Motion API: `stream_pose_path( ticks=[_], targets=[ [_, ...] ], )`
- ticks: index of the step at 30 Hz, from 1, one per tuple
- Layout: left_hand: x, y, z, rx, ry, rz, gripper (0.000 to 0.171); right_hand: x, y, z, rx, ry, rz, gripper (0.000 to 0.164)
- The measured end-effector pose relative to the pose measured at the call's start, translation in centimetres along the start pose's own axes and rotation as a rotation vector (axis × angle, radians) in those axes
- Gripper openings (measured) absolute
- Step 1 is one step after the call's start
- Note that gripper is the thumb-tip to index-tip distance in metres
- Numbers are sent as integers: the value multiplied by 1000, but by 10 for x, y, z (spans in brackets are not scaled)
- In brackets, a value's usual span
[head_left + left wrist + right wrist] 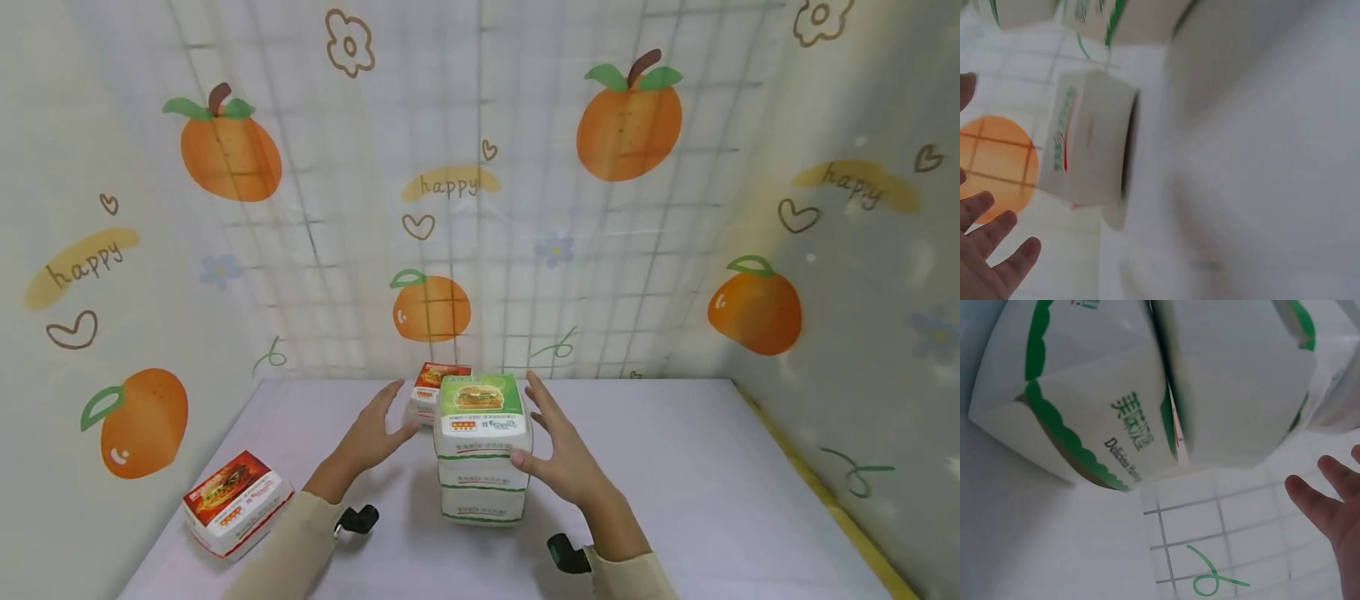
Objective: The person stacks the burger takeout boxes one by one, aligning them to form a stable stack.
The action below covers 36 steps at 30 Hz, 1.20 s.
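A stack of burger boxes (482, 479) stands upright at the middle of the table, white with green trim. Its top box (480, 400) has a green lid with a burger picture. To the left of the stack, my left hand (367, 437) is raised with fingers spread, apart from the boxes in the left wrist view. On the other side is my right hand (566, 454), its thumb overlapping the top box's front right corner in the head view; whether it touches I cannot tell. Its visible fingers (1313, 503) are extended, away from the cardboard in the right wrist view.
Behind the stack, partly hidden, sits a red-topped burger box (426, 404). Another red-topped burger box (236, 504) lies near the table's left edge, beside my left sleeve. A curtain printed with oranges (431, 308) hangs around the back and sides of the white table (675, 483).
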<state>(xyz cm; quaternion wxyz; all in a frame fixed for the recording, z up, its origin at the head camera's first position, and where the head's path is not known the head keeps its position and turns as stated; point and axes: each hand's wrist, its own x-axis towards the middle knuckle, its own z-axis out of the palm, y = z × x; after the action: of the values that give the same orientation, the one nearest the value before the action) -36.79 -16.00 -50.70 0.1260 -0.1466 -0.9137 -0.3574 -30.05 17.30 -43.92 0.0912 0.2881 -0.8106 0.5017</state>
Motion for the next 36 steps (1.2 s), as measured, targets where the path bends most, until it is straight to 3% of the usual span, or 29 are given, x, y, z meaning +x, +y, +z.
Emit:
stream_pose_path(
  ticks=[4,12,17,24,29,36],
  targets=[
    [20,-10,0,33,-79,-55,94,1,0,2,-1,10,-20,103],
    [65,-6,-1,-16,-220,-13,113,1,-3,1,6,21,-65,102],
    [83,-1,6,-30,-306,-13,118,0,-4,2,36,11,-46,103],
    [93,2,14,244,-409,10,127,-2,-3,5,33,15,-14,102],
    [93,2,16,314,-416,-5,122,-2,-3,5,31,14,-35,103],
    [85,-10,16,385,-394,-43,108,-2,-6,2,19,21,-27,102]
  ],
)
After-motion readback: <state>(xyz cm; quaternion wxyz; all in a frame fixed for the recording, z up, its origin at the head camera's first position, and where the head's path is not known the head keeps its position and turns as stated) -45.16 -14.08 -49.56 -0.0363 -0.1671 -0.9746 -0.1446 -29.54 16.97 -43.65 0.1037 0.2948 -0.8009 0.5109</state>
